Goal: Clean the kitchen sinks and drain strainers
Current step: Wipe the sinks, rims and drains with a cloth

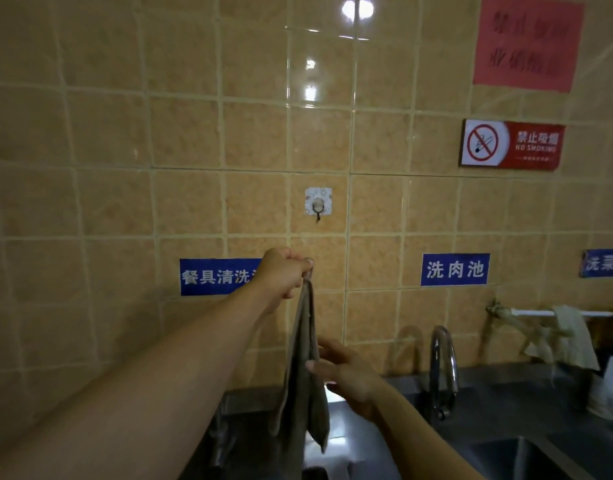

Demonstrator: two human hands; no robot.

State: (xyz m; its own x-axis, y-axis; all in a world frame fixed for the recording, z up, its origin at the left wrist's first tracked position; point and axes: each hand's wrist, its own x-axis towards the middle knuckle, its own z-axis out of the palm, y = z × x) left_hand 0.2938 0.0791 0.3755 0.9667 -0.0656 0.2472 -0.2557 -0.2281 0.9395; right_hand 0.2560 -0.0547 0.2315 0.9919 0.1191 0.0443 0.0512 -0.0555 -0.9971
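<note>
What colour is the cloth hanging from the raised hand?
Dull grey-brown cloth, plain with no pattern, pinched by the left hand; seen in the head view.

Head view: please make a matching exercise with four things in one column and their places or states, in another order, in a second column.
Things:
1. cloth
2. wall hook
3. no-smoking sign
4. curved tap

Places or states:
A. high on the wall at the right
B. hangs from the left hand
C. bare, on the tile above the hand
D. stands behind the sink

Pairs: 1-B, 2-C, 3-A, 4-D
</note>
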